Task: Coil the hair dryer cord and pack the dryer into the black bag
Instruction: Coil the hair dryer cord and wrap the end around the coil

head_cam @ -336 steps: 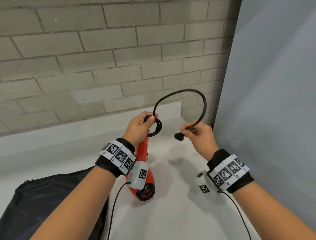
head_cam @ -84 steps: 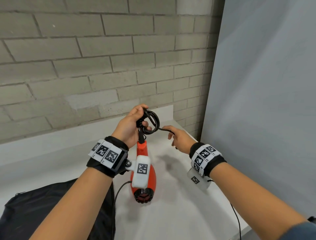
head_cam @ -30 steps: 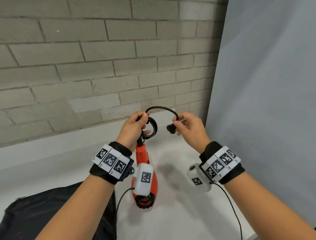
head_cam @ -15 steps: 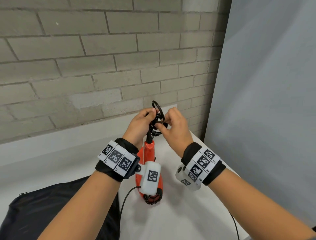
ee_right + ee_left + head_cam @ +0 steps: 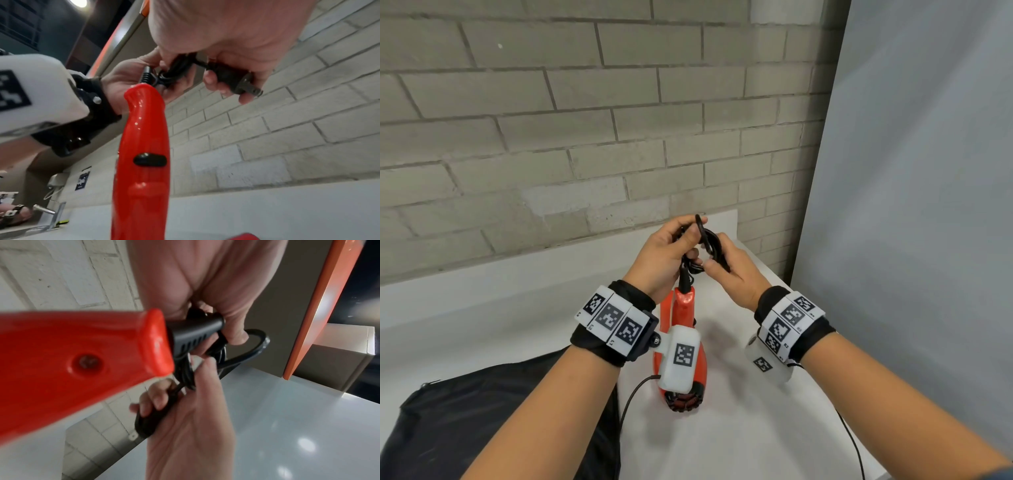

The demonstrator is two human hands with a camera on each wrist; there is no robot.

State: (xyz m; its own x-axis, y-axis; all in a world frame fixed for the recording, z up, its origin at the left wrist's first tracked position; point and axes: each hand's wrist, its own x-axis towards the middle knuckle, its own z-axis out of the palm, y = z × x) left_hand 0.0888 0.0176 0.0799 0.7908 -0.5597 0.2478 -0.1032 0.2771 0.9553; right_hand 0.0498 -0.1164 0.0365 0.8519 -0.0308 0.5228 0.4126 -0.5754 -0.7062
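While both hands point(image 5: 688, 260) grip the coiled cord point(image 5: 709, 240), fingers hide most loops.

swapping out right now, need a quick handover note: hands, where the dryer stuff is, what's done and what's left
Left hand: holds the coiled cord at the top of the red hair dryer's handle.
Right hand: fingers curled round the plug, next to the coil.
Dryer: upright, handle up, barrel end down by the white table.
Black bag: lies on the table at near left, nothing visibly packed in it.
Done: cord nearly all coiled.
Left: secure the plug end, then put the dryer into the bag.
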